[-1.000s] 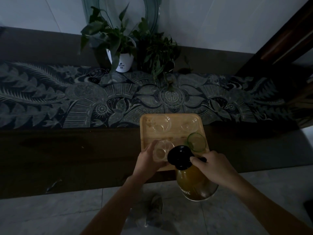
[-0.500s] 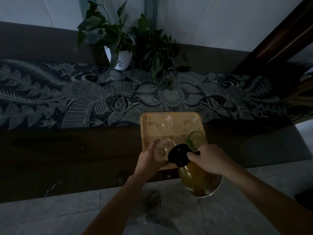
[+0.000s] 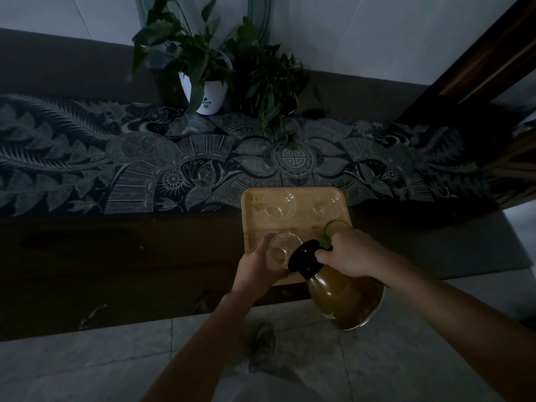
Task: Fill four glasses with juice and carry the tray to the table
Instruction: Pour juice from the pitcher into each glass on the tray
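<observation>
A wooden tray lies on the dark counter and overhangs its front edge a little. Two clear glasses stand at its back, one on the left and one on the right. A green-tinted glass stands at the front right, partly behind my right hand. My left hand is shut on the clear front-left glass. My right hand grips the handle of a glass jug of amber juice, tilted with its black lid toward that glass.
A patterned runner covers the back of the counter. A white pot with a leafy plant and a second darker plant stand against the wall behind the tray. Grey floor tiles and my shoe show below.
The jug has tipped further, its lid coming closer to the front-left glass. My left hand has stayed on that glass.
</observation>
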Tool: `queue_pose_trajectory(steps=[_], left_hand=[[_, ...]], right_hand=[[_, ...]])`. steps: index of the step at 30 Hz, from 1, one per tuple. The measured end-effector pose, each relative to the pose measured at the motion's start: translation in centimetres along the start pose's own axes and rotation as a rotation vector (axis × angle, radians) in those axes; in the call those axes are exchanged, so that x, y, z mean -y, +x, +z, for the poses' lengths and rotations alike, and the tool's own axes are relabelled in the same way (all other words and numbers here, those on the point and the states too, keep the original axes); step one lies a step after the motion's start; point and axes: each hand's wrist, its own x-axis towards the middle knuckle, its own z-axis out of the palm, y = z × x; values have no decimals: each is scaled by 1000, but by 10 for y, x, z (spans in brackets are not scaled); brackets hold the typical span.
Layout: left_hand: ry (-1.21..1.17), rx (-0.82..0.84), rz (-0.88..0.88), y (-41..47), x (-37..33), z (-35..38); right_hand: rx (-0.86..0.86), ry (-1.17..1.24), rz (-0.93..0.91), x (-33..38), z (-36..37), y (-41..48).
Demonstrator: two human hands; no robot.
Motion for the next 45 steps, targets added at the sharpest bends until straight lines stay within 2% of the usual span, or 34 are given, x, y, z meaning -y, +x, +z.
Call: queue_pose_trajectory(steps=[9, 45], left_hand=[[21, 8, -5, 0, 1, -1], [-23, 35, 15, -2, 1, -2]], right_hand=[[48, -98, -2, 12, -10, 4], [44, -102, 5, 28, -22, -4]])
